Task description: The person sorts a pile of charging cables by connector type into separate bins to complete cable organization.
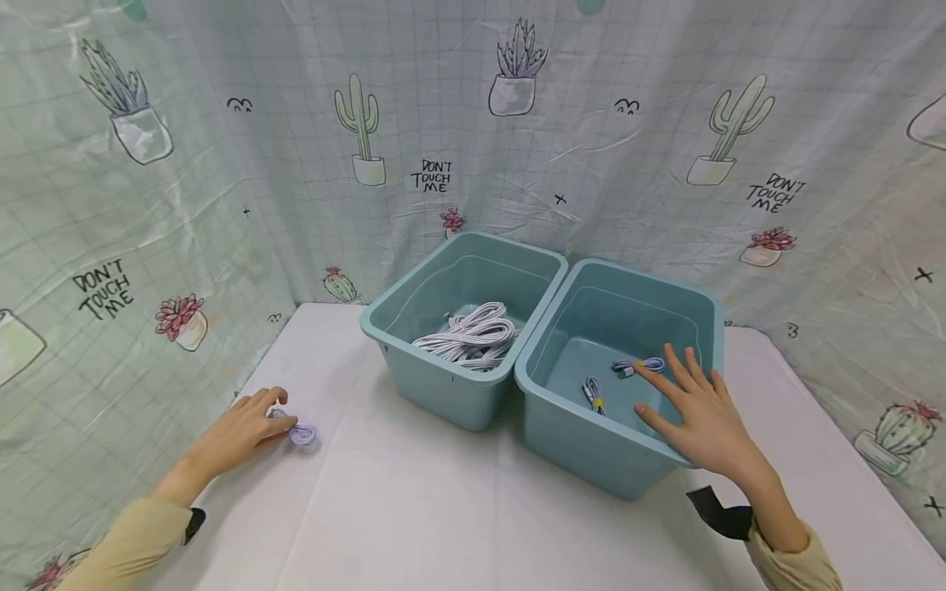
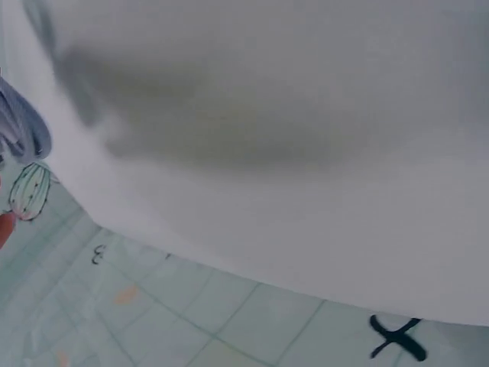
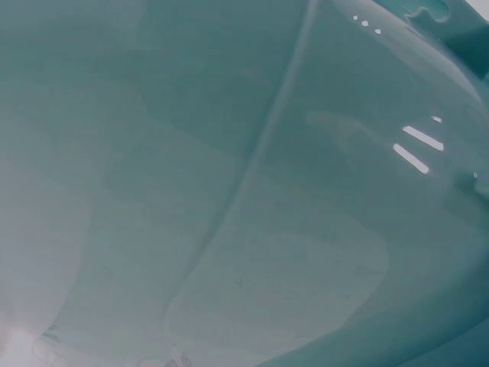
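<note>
At the left of the white table my left hand [image 1: 247,427] pinches a coiled lavender cable [image 1: 304,435] between thumb and fingers. The left wrist view catches part of that cable [image 2: 23,126] at its left edge. My right hand [image 1: 698,414], fingers spread, hovers over the near right rim of the right teal bin [image 1: 591,275] and holds nothing. Inside this bin lie two small bundled cables, one [image 1: 593,395] near the front wall and the other [image 1: 639,366] by my fingertips, each with a yellow tie. Mostly the bin's smooth wall [image 3: 206,191] fills the right wrist view.
The left teal bin [image 1: 414,287] stands against the right one and contains a heap of white cables [image 1: 480,332]. A patterned curtain [image 1: 458,107] hangs behind the white table [image 1: 414,509] and along both sides.
</note>
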`<control>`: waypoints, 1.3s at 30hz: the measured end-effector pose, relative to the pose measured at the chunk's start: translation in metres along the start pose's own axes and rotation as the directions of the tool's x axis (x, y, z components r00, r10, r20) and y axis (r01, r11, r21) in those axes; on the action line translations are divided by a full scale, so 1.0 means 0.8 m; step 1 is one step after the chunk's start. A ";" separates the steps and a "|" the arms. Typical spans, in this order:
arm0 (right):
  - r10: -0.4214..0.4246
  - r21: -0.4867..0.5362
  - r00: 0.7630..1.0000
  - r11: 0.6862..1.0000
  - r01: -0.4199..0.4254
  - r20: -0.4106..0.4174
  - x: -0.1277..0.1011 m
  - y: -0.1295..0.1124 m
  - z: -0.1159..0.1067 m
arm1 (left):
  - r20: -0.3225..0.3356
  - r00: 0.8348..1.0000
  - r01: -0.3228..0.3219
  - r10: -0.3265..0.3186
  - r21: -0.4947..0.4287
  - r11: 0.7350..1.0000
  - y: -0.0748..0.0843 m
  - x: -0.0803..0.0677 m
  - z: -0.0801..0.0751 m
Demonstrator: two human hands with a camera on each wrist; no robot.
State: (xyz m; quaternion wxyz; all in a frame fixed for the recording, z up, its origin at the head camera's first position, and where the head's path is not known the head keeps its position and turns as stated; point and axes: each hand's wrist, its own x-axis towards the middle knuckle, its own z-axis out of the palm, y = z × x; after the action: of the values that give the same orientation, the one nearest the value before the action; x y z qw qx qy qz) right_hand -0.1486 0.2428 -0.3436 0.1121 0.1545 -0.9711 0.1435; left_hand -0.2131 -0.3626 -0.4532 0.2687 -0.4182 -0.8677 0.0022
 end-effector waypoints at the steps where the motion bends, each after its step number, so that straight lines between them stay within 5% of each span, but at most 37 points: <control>1: 0.002 0.000 1.000 1.000 -0.002 0.001 0.000 0.000 0.000 | -0.010 1.000 -0.006 0.006 0.004 1.000 0.000 0.003 -0.001; 24: 0.002 0.004 1.000 1.000 -0.002 0.004 -0.002 0.002 0.002 | -0.090 0.990 -0.098 0.104 0.072 0.993 0.013 0.100 -0.042; 33: 0.000 0.001 1.000 1.000 0.000 0.003 -0.001 0.002 0.002 | -0.225 0.960 -0.157 0.165 0.053 0.986 0.023 0.156 -0.073; 39: 0.001 0.001 1.000 1.000 -0.001 0.002 0.000 0.001 0.001 | -0.244 0.951 -0.179 0.190 0.066 0.982 0.024 0.188 -0.090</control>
State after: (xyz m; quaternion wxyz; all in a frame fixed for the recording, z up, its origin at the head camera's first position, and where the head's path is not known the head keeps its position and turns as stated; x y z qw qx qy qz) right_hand -0.1492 0.2433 -0.3443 0.1111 0.1540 -0.9712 0.1441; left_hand -0.2419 -0.2569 -0.3260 0.3829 -0.4885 -0.7841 -0.0066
